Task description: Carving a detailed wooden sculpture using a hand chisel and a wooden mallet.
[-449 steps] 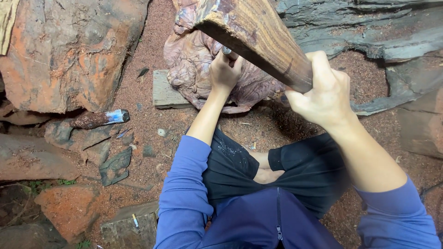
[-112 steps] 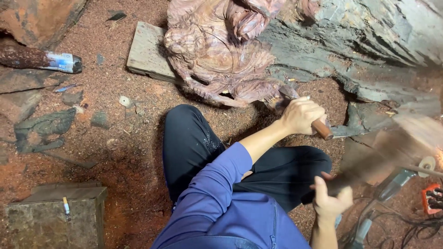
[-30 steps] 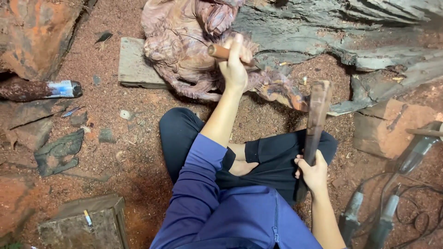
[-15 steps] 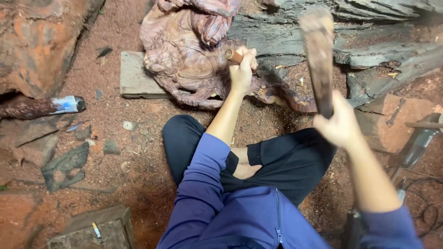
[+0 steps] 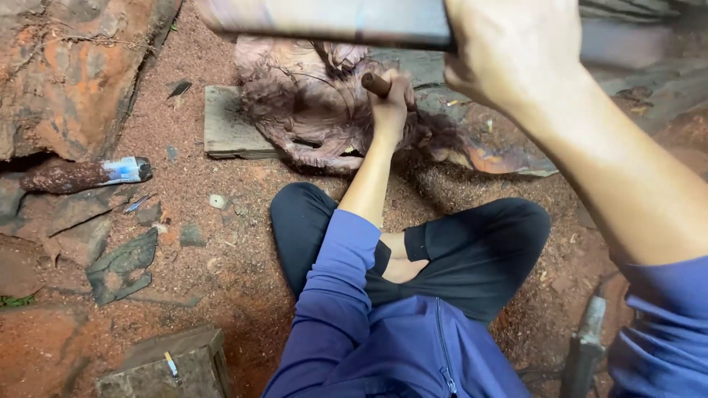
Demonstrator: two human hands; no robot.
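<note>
I sit cross-legged on red, dusty ground facing a gnarled reddish wood carving (image 5: 302,118) that rests partly on a flat grey board (image 5: 225,129). My left hand (image 5: 391,96) grips a chisel with a brown wooden handle (image 5: 375,83), its tip against the carving. My right hand (image 5: 509,48) is raised close to the camera at the top of the view and holds a long wooden mallet (image 5: 324,22), which is blurred and lies horizontally across the top.
A large red rock (image 5: 66,74) stands at the left. A dusty tool with a blue end (image 5: 88,173) lies below it. A wooden block (image 5: 166,361) sits at bottom left, flat stones (image 5: 122,265) nearby, a metal tool (image 5: 586,346) at bottom right.
My right hand has swung the mallet up and toward the camera, from upright at the right to horizontal across the top. My left hand keeps the chisel on the carving.
</note>
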